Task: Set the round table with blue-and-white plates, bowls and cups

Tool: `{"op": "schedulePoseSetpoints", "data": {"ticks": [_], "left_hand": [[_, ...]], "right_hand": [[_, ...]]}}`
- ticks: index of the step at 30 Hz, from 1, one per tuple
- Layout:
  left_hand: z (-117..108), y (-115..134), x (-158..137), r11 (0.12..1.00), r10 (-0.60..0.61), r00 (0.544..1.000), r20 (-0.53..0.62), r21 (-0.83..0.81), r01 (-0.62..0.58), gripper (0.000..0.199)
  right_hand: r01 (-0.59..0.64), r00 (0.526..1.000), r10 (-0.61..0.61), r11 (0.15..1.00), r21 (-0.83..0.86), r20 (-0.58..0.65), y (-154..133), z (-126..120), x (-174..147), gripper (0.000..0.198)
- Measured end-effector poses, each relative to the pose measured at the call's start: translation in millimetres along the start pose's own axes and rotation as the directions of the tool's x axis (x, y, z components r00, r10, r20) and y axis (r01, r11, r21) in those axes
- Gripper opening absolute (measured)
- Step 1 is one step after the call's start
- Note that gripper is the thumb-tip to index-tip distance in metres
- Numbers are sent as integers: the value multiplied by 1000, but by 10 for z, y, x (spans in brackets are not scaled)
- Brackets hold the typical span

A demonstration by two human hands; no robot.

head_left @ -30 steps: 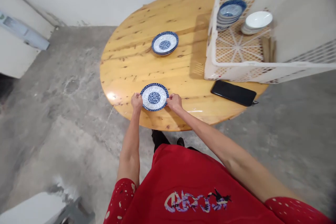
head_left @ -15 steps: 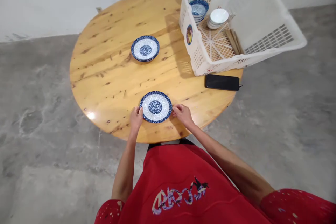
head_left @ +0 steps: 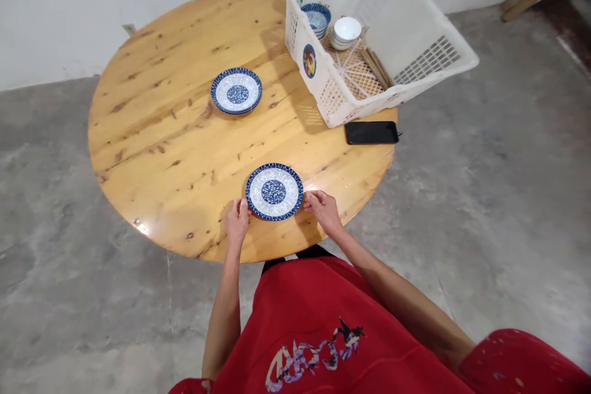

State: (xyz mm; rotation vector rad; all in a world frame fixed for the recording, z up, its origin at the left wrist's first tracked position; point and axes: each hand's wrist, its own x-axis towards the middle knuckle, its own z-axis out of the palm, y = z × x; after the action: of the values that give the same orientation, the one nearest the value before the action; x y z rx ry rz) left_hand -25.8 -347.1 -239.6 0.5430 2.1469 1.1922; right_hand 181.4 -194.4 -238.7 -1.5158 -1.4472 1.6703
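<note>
A blue-and-white plate [head_left: 274,192] lies near the front edge of my rounded wooden worktop [head_left: 157,154]. My left hand [head_left: 237,220] and right hand [head_left: 324,209] are curled at its opposite sides; I cannot tell whether either grips the rim. Farther back sits a stack of matching plates [head_left: 237,92]; to its right, a white plastic crate [head_left: 335,101] holds bowls [head_left: 346,31], a black phone [head_left: 372,133] just before it.

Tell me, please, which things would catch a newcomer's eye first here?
The large white plastic crate probably stands out first, at the right side of the round wooden table. Next comes the round blue-and-white patterned plate near the front edge, between the person's left hand and right hand. Farther back, left of the crate, sits a small stack of similar blue-rimmed plates.
</note>
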Motion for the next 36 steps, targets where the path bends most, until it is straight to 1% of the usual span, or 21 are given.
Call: {"op": "schedulePoseSetpoints", "data": {"ticks": [3, 8, 10, 15, 20, 24, 26, 31, 36], "left_hand": [[-24, 19, -74, 999, -8, 999, -31, -34, 7, 24], [-106, 27, -170, 999, -49, 997, -65, -22, 48, 26], [-103, 42, -177, 999, -52, 996, -69, -18, 51, 26], [38, 133, -140, 997, -81, 996, -40, -22, 80, 27], [171, 190, -90, 995, -95, 995, -23, 26, 95, 31], [219, 170, -50, 992, -111, 993, -37, 62, 113, 30], [233, 154, -36, 989, -106, 993, -47, 94, 110, 28], [247, 126, -49, 977, -35, 997, -69, 210, 49, 28], [265, 77, -63, 975, -25, 994, -105, 218, 47, 30]], "right_hand": [[17, 1000, -18, 1000, 15, 21, -46, 7, 40, 43], [-2, 999, 5, 998, 55, -39, -22, -54, 45, 43], [-16, 999, 18, 998, 54, -36, 15, -99, 29, 40], [-36, 999, 36, 999, 24, 27, 45, -150, 25, 25], [-53, 991, 52, 999, 2, 124, -5, -75, 93, 19], [-48, 988, 51, 999, -23, 146, -20, -9, 145, 14], [-53, 985, 58, 998, -32, 164, -31, 5, 165, 14], [-56, 978, 60, 998, -23, 201, -61, -3, 197, 15], [-82, 971, 87, 996, -32, 222, -32, -15, 222, 17]]}}
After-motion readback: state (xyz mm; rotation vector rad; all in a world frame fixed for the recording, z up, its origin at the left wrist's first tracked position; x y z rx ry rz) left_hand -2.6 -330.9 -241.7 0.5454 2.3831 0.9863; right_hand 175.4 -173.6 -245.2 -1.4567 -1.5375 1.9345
